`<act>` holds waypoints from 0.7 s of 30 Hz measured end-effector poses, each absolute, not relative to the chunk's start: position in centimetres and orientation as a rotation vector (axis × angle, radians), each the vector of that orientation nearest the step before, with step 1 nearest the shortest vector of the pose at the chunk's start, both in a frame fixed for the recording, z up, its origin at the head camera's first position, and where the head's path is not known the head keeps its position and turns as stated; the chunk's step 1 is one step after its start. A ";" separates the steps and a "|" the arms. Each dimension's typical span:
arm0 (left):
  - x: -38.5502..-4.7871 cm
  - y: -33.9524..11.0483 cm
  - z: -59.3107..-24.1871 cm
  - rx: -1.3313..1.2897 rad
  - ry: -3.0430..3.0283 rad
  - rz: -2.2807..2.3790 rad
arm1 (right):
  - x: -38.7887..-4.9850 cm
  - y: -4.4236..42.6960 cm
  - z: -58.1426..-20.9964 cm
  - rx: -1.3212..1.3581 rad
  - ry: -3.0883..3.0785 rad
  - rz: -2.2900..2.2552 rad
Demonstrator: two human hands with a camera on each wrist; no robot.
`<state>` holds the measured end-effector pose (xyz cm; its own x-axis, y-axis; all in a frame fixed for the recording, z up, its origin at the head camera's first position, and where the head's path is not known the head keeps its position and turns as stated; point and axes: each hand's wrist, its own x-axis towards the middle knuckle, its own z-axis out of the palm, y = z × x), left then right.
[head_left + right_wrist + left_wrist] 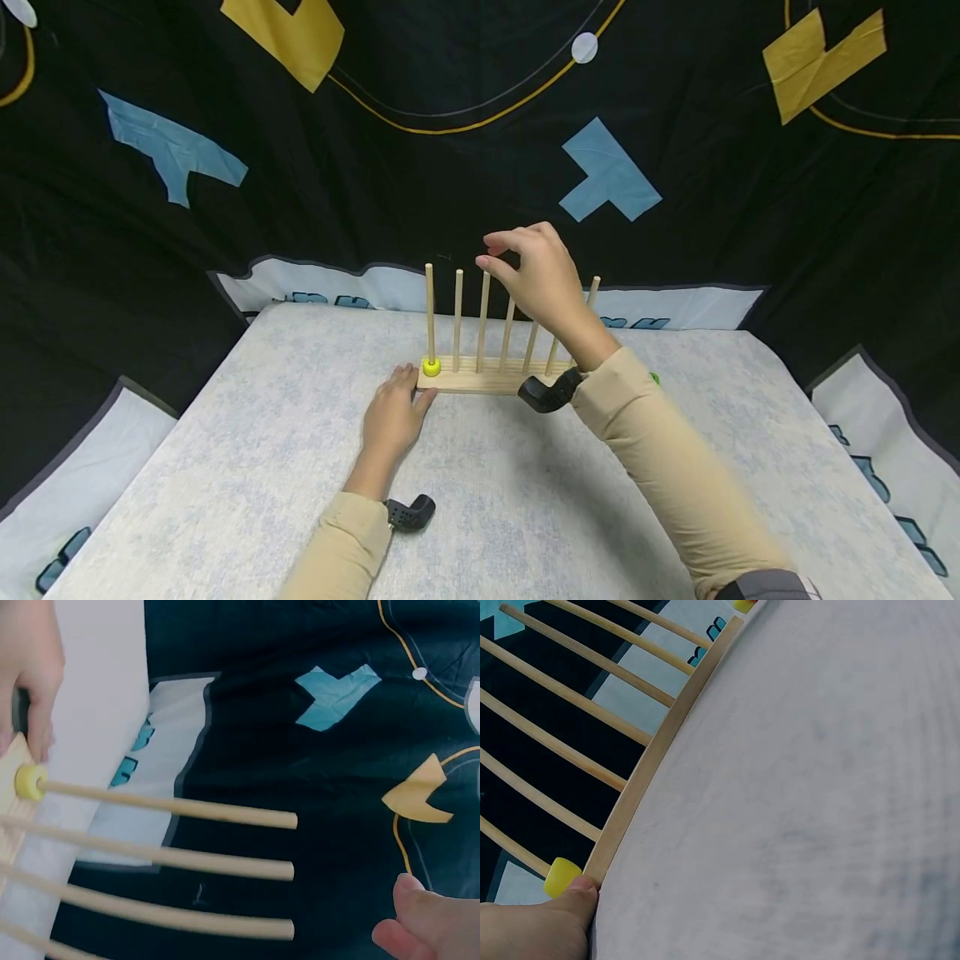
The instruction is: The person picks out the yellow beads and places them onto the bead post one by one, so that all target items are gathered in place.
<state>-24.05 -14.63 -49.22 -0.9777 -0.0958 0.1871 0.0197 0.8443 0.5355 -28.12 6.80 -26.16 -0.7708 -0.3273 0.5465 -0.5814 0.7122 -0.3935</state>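
A wooden peg stand [472, 382] with a row of several upright pegs rests on the table. A yellow bead [431, 367] sits at the bottom of its leftmost peg. My left hand [392, 417] grips the stand's left end, thumb along the front edge; in the left wrist view the thumb [579, 896] lies just beside the bead. Above the pegs hovers my right hand [536, 271], its thumb and fingers bent with a small gap between the tips. Nothing shows between them, and its forearm hides part of the stand's right side.
A small green item [655, 378] peeks out behind the right sleeve. At the stand's far end in the left wrist view, a partly cut-off yellow thing [744, 605] shows. A dark curtain [420, 192] with taped shapes hangs behind the pale table [247, 467].
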 end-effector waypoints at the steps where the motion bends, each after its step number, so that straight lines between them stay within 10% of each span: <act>1: -24.0 -14.6 -49.2 0.056 -2.816 -0.817 | -27.9 7.3 -26.1 0.703 -2.467 0.771; 21: -23.8 -14.7 -48.9 0.023 -2.830 -0.767 | -26.0 19.6 -28.0 0.566 -2.470 0.775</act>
<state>-23.75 -14.69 -48.86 -0.9781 -0.0695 0.1961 0.0390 0.8644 0.5013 -25.96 19.63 -28.01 -0.7956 -0.2363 0.5579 -0.5127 0.7531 -0.4122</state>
